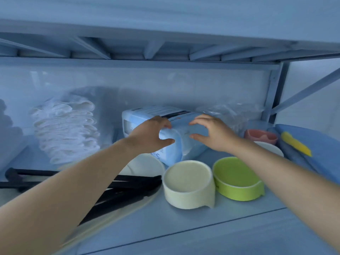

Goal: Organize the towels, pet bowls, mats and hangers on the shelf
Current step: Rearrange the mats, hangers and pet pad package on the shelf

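Note:
On the shelf point(184, 227) a light-blue wrapped package point(176, 148) lies tilted toward me. My left hand point(150, 134) grips its left side, fingers curled over the top edge and thumb on the front face. My right hand point(211, 133) is at its right side with fingers spread and curved, tips touching the wrap. In front stand a cream pet bowl point(189, 186) and a green pet bowl point(237, 179). A white bowl point(145, 164) is partly hidden behind my left forearm. Black hangers point(128, 188) lie at the front left.
A stack of white towels in clear wrap point(64, 129) stands at the back left. A pink bowl point(260, 136) and another white bowl point(270, 148) sit at the right, beside folded blue mats with a yellow strip point(312, 144). A clear plastic bag point(231, 115) lies behind the package. The upper shelf hangs low.

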Demonstrator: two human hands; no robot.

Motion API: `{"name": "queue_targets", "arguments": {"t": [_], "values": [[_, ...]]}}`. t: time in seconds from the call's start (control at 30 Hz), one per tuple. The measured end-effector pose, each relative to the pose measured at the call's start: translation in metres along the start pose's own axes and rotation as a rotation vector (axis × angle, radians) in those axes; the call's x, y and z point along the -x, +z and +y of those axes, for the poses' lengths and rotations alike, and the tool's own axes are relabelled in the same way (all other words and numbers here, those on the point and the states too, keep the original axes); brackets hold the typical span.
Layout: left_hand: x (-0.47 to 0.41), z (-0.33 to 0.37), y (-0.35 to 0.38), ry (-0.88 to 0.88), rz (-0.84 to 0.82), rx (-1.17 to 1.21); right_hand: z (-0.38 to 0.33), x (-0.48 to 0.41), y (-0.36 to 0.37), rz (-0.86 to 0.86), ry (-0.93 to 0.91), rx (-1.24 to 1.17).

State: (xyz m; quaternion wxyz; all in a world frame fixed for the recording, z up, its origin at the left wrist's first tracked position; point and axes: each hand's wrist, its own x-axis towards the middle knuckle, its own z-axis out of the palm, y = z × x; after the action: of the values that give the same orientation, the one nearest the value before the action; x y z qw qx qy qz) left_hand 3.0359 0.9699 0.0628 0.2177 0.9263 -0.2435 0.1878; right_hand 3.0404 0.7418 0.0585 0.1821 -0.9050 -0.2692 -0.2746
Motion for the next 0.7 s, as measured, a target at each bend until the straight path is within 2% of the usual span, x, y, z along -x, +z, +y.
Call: {"name": "queue_targets", "arguments": {"t": [0.1, 0.43, 0.7], "values": [[-0.008, 0.019, 0.018, -0.01, 0.088, -0.015, 0.028, 0.008, -0.008, -0.061, 0.026, 0.02], [-0.005, 0.035, 0.053, -0.071, 0.169, -0.168, 0.067, -0.005, 0.009, -0.178, -0.088, 0.042], [-0.009, 0.028, 0.057, -0.077, 0.186, -0.179, 0.075, -0.019, 0.034, -0.109, -0.16, 0.092]]}}
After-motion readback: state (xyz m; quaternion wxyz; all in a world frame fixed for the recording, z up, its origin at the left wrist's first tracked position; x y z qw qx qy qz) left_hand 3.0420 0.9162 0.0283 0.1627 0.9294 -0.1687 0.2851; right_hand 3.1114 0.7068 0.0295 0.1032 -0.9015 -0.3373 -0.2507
